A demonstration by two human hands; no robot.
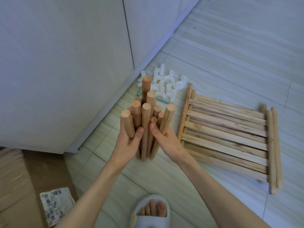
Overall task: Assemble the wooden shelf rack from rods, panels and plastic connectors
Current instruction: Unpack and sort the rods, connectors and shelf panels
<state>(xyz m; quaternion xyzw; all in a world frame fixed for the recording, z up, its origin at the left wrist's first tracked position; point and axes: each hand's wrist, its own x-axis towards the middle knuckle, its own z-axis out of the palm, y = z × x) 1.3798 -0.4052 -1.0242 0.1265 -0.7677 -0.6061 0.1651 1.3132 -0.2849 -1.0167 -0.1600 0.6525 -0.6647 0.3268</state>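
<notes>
A bundle of several round wooden rods (146, 116) stands upright on the floor, its lower ends touching the tiles. My left hand (130, 142) grips the bundle from the left, thumb across the front. From the right, my right hand (164, 137) holds the same bundle, its thumb pressed on a short rod. A stack of slatted wooden panels (228, 137) lies flat on the floor to the right. Behind the rods sits a pile of white plastic connectors (166, 83).
A white cabinet (65, 71) fills the left and back, its base running diagonally close to the rods. A cardboard box (24, 186) with a label lies at lower left. My foot in a grey slipper (153, 213) is at the bottom centre. Pale floor tiles stretch to the right.
</notes>
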